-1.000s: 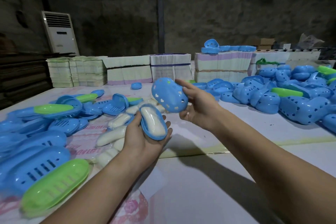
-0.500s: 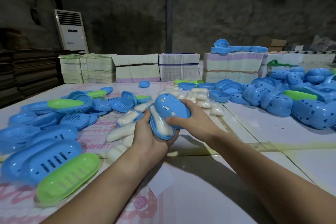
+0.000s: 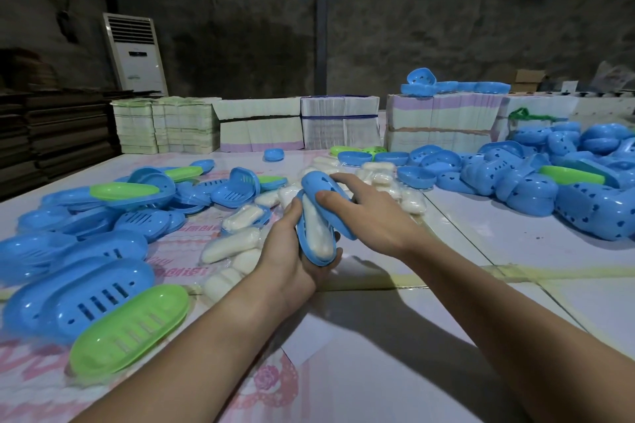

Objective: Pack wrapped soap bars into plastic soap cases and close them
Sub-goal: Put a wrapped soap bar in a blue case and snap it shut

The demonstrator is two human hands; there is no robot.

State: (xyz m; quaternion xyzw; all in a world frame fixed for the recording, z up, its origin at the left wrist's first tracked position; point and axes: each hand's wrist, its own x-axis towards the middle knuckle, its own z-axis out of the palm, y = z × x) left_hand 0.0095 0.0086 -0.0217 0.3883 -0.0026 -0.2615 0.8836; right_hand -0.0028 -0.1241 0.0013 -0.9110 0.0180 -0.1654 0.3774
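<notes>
The left hand (image 3: 292, 261) cradles the blue case base (image 3: 314, 244) with the wrapped soap bar (image 3: 314, 233) seated in it, held above the worktop (image 3: 378, 336); its grip is curled round the underside. The right hand (image 3: 364, 216) holds the blue lid (image 3: 326, 196) tilted over the base, thumb on top, with a gap along the near edge. If the lid comes down skewed, it may trap the wrapper and fail to close.

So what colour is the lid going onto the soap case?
Blue lid, seen in the head view.
</notes>
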